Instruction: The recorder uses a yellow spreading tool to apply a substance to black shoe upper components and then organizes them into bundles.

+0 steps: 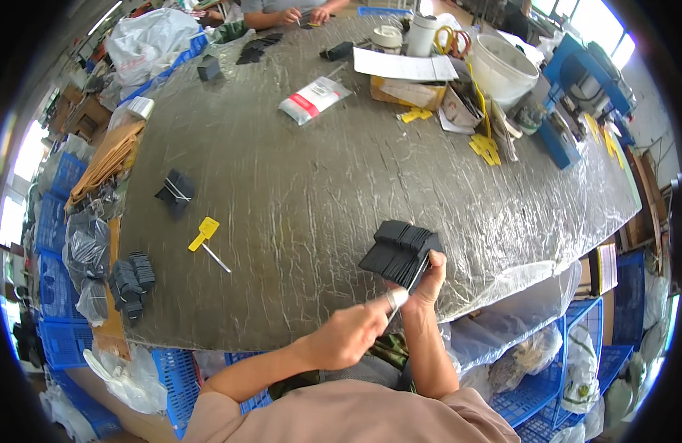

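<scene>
My right hand (428,284) grips a thick stack of flat black pieces (398,247) from below and the side, above the near part of the table. A thin white band (420,272) runs along the stack's near side toward my left hand (350,336). The left fingers are curled closed close to the stack, and one fingertip wears a white cover (397,297). The band seems to pass at that fingertip; its far end is hidden. To the left, a black bundle with a white band (176,189) lies on the table.
A yellow tag with a white stick (204,235) lies on the table (297,192). Black stacks (132,282) sit at the left edge. Farther off are a plastic packet (314,99), a cardboard box (407,94), a white bucket (505,70) and another person's hands (304,16). Blue crates (536,395) stand below.
</scene>
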Motion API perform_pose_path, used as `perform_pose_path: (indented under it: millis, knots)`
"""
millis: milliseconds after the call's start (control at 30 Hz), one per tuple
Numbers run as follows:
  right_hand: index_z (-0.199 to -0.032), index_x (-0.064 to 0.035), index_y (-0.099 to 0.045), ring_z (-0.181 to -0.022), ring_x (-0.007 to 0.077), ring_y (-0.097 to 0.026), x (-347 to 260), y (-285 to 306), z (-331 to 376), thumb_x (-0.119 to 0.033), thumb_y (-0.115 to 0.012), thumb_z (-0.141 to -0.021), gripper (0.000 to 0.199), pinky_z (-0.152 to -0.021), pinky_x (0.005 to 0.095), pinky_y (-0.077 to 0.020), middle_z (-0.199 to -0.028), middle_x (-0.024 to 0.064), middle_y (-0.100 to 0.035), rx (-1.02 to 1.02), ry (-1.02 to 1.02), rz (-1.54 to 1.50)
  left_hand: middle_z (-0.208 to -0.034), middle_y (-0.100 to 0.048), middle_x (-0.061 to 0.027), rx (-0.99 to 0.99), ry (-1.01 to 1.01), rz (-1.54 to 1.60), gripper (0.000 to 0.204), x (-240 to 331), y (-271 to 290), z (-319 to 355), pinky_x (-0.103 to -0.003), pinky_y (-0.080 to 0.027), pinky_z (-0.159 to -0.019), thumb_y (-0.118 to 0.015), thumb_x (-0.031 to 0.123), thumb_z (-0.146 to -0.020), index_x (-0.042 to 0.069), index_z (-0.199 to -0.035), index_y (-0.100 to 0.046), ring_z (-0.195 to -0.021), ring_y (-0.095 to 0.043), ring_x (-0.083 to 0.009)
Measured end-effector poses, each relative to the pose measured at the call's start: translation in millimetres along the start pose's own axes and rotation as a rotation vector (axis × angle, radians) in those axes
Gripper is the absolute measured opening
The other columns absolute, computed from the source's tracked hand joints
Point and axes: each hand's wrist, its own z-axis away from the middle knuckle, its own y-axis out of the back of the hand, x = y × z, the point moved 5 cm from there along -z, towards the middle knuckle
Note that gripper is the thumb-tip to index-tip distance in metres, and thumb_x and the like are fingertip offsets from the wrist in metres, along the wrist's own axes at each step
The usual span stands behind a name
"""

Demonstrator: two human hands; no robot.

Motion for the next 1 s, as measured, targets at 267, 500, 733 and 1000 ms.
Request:
perform_pose_path:
  millis: [267, 500, 733, 1000]
  knots:
    - [-0.134, -0.0053, -0.057, -0.118, 0.0323, -0.061, -72.0, 30.5, -15.8, -0.043, -0.071, -0.078, 0.069, -0.104, 0.0496, -0.0475, -0.127, 0.0125, -0.064, 0.073, 0.128, -0.059, -0.077, -0.055, -0.0015, 0.070, 0.276, -0.004, 0.048, -48.9, 37.5, -96.1, -0.025, -0.046, -0.064, -0.047, -0.003, -0.099, 0.005, -0.146, -0.041, -0.066, -0.052, -0.0091]
    - [-0.145, 0.0011, -0.044, -0.121, 0.0360, -0.059, -77.7, 42.6, -0.3, -0.040, -0.071, -0.076, 0.085, -0.106, 0.0511, -0.0471, -0.133, 0.0216, -0.059, 0.075, 0.197, 0.154, -0.071, -0.066, -0.0156, 0.144, -0.011, -0.356, 0.032, -195.1, 55.4, -280.5, -0.048, -0.052, -0.064, -0.047, 0.003, -0.096, 0.003, -0.128, -0.050, -0.068, -0.068, -0.0348]
    - [-0.152, -0.0046, -0.037, -0.117, 0.0301, -0.061, -59.7, 23.5, -2.7, -0.033, -0.074, -0.070, 0.094, -0.101, 0.0432, -0.0515, -0.132, 0.0155, -0.058, 0.102, 0.126, 0.330, -0.101, -0.066, -0.0175, 0.559, 0.203, -0.807, 0.052, -264.6, 97.1, -322.6, -0.033, -0.054, -0.078, -0.052, 0.001, -0.093, 0.003, -0.144, -0.039, -0.088, -0.068, -0.0211]
    - [-0.152, -0.0015, -0.035, -0.116, 0.0284, -0.062, -35.0, 11.8, -9.3, -0.034, -0.070, -0.072, 0.093, -0.099, 0.0404, -0.0524, -0.130, 0.0167, -0.059, 0.052, 0.086, 0.420, -0.112, -0.058, -0.0098, 0.238, 0.280, 0.038, 0.049, -126.1, 33.0, -96.1, -0.032, -0.051, -0.085, -0.054, -0.004, -0.094, 0.004, -0.142, -0.041, -0.100, -0.060, -0.0186]
